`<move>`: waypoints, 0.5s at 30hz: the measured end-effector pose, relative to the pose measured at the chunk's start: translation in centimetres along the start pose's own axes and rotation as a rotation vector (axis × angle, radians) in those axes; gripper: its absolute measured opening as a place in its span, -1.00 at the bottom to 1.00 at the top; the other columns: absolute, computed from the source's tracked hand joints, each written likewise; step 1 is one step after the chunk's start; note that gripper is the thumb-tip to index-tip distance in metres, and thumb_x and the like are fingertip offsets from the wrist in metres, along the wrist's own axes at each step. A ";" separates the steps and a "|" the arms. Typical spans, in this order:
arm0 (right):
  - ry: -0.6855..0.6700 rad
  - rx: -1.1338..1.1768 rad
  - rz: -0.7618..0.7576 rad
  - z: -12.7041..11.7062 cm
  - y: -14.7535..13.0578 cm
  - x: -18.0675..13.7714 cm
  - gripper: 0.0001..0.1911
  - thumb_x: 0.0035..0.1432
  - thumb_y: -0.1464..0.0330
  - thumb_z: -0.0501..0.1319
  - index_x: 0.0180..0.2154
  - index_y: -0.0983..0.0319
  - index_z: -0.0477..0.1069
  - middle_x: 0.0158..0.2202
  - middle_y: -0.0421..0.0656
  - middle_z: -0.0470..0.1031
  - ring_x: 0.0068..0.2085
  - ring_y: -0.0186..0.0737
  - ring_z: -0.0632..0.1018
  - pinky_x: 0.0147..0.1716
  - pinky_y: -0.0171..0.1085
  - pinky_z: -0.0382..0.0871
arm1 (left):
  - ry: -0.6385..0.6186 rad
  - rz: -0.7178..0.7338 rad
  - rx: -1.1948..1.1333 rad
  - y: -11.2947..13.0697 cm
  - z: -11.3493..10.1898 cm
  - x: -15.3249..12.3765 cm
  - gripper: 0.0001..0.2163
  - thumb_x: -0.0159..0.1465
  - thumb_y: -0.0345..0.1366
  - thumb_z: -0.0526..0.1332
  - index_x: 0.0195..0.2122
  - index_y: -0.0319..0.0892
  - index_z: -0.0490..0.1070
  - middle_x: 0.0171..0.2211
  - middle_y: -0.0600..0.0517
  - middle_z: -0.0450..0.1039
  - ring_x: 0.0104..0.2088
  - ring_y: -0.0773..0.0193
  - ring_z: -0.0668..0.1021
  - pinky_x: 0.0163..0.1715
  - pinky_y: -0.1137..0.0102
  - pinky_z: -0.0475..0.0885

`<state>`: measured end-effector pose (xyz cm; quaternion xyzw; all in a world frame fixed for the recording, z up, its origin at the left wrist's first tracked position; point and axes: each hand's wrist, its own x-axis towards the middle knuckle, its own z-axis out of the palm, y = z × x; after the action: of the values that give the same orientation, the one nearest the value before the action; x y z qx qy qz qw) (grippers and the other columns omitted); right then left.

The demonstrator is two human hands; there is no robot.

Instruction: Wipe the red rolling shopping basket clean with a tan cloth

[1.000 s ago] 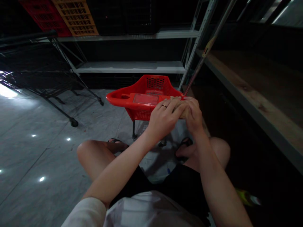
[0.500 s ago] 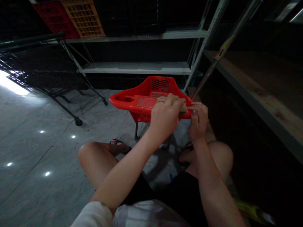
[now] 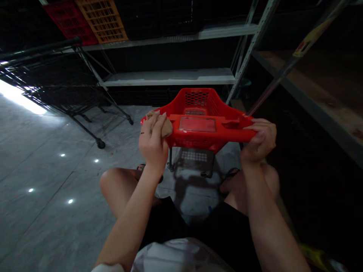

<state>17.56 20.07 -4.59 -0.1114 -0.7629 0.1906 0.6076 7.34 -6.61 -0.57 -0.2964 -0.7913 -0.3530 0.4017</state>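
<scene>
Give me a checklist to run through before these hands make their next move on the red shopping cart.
1. Cloth in hand: ok. The left hand holds the tan cloth against the left end of the handle.
2. Cart steadied: ok. The right hand grips the handle's right end.
3. Clear panel uncovered: ok. Neither hand lies over it.
4. Whole basket interior of the red shopping cart in sight: not ok. The handle hides part of it.
5. Castors locked: cannot tell; too dark.
6. Pole free of the cart: cannot tell; its lower end is hidden.
</scene>
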 end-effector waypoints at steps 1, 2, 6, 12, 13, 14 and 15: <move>0.014 -0.014 0.014 0.2 -0.2 -0.1 -0.45 0.46 0.20 -0.25 -0.31 0.10 0.47 -0.34 -0.02 0.47 -0.06 0.08 0.58 0.03 0.14 0.46 | 0.039 -0.014 -0.010 0.8 0.5 -0.5 -0.51 0.36 -0.55 0.01 0.24 -0.10 0.43 0.25 -0.10 0.45 0.31 0.08 0.43 0.37 0.04 0.28; 0.017 -0.014 0.018 0.4 -0.4 -0.3 -0.46 0.46 0.22 -0.25 -0.29 0.09 0.47 -0.32 -0.02 0.46 -0.05 0.09 0.57 0.03 0.15 0.45 | 0.068 -0.016 -0.032 2.0 1.3 -0.9 -0.51 0.37 -0.54 0.00 0.25 -0.10 0.43 0.26 -0.11 0.42 0.34 0.07 0.39 0.39 0.02 0.26; -0.031 0.099 -0.009 0.5 -0.9 -0.6 -0.54 0.45 0.23 -0.16 -0.24 0.10 0.49 -0.28 -0.05 0.47 -0.02 0.07 0.55 0.06 0.14 0.42 | 0.055 0.137 -0.155 8.6 5.5 -2.7 -0.56 0.41 -0.44 0.03 0.28 -0.15 0.40 0.24 -0.13 0.44 0.40 0.01 0.29 0.43 0.00 0.19; -0.158 0.050 -0.040 -0.7 -0.7 -0.2 -0.54 0.46 0.20 -0.17 -0.24 0.12 0.48 -0.23 -0.05 0.53 -0.01 0.02 0.58 0.07 0.11 0.45 | -0.008 0.437 -0.141 8.4 7.8 -5.1 -0.53 0.42 -0.34 0.16 0.36 -0.01 0.32 0.21 -0.01 0.51 0.37 0.09 0.36 0.42 0.12 0.22; -0.142 0.084 -0.065 -0.7 -0.5 0.0 -0.55 0.46 0.21 -0.14 -0.24 0.13 0.48 -0.25 -0.06 0.53 -0.02 0.01 0.59 0.08 0.10 0.45 | 0.003 0.475 -0.116 6.7 7.4 -5.4 -0.53 0.42 -0.36 0.17 0.35 0.04 0.32 0.20 0.01 0.52 0.35 0.12 0.38 0.40 0.15 0.26; -0.121 0.118 -0.086 -0.7 -0.4 0.1 -0.58 0.45 0.22 -0.11 -0.26 0.14 0.48 -0.26 -0.08 0.54 -0.04 0.00 0.59 0.09 0.10 0.45 | 0.031 0.471 -0.103 4.8 6.7 -5.6 -0.52 0.42 -0.39 0.17 0.34 0.09 0.33 0.20 0.03 0.52 0.34 0.15 0.41 0.39 0.15 0.28; -0.101 0.144 -0.096 -0.7 -0.3 0.2 -0.59 0.45 0.23 -0.09 -0.27 0.14 0.48 -0.28 -0.09 0.54 -0.05 -0.02 0.60 0.10 0.09 0.45 | 0.073 0.454 -0.104 2.9 6.0 -5.6 -0.51 0.43 -0.40 0.17 0.35 0.13 0.30 0.21 0.04 0.51 0.32 0.15 0.43 0.37 0.14 0.30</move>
<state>18.20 19.99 -4.19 -0.0211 -0.7813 0.2212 0.5833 9.81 -1.25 -6.96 -0.4740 -0.6703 -0.3042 0.4832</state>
